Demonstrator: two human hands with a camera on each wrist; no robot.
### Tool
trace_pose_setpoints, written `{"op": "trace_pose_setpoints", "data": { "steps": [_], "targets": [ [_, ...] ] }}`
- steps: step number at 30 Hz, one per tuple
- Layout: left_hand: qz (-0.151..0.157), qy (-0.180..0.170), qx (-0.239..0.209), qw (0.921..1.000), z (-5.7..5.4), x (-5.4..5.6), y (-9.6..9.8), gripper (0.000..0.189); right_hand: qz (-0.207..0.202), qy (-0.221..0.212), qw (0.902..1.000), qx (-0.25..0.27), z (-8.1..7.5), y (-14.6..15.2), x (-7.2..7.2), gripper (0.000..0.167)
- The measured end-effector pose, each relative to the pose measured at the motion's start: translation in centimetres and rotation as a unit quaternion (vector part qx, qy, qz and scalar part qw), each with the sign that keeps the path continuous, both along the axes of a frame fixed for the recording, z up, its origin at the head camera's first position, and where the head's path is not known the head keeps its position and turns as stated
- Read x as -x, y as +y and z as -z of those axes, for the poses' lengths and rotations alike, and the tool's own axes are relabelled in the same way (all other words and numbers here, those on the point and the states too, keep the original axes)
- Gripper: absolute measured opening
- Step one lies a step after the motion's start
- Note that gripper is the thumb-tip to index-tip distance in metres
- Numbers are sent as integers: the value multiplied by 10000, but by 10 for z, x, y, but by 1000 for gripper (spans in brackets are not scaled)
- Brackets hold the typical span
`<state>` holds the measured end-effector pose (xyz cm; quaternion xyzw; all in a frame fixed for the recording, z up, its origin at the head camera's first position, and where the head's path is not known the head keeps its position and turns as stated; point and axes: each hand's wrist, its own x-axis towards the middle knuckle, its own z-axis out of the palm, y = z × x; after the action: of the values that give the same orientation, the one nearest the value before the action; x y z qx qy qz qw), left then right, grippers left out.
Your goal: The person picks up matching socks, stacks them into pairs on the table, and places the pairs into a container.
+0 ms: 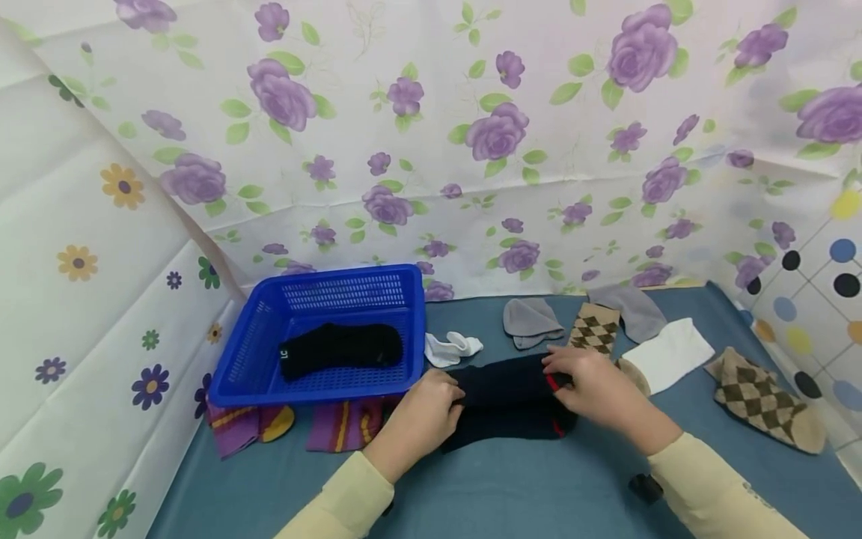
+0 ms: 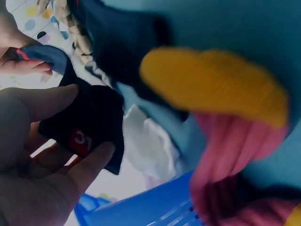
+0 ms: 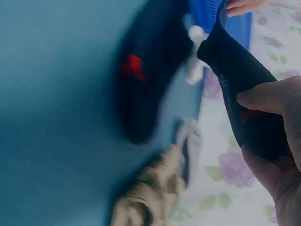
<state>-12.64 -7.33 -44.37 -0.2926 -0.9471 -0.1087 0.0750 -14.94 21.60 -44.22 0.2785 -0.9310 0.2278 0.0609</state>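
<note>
A navy sock (image 1: pixel 501 380) spans from the left hand (image 1: pixel 424 412) to the right hand (image 1: pixel 595 383), each pinching one end, near a similar dark sock (image 1: pixel 501 428).

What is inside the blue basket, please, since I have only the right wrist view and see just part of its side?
Observer: A black sock with white lettering at its cuff lies in the blue basket.
Operator: Thank you; what marks the end of the held dark sock at the left hand?
Observer: A red patch with white lettering shows there in the left wrist view.
Operator: And could you tell me what lies along the basket's side nearest the person?
Observer: Purple-and-yellow socks lie there in the head view.
</note>
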Motion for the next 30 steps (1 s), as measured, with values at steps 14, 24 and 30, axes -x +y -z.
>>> {"op": "trace_pose_setpoints", "data": {
  "steps": [14, 24, 30],
  "targets": [
    [-6, -436, 138, 9990, 8, -3, -4, 15, 70, -434, 9989, -161, 22, 3, -3, 27],
    [-12, -1250, 417, 9913, 11, -9, -5, 27, -178, -616, 9969, -459, 35, 7, -18, 23],
    [-36, -1926, 689, 9789, 17, -8, -7, 33, -131, -960, 9940, -509, 50, 6, -21, 39]
  ]
}}
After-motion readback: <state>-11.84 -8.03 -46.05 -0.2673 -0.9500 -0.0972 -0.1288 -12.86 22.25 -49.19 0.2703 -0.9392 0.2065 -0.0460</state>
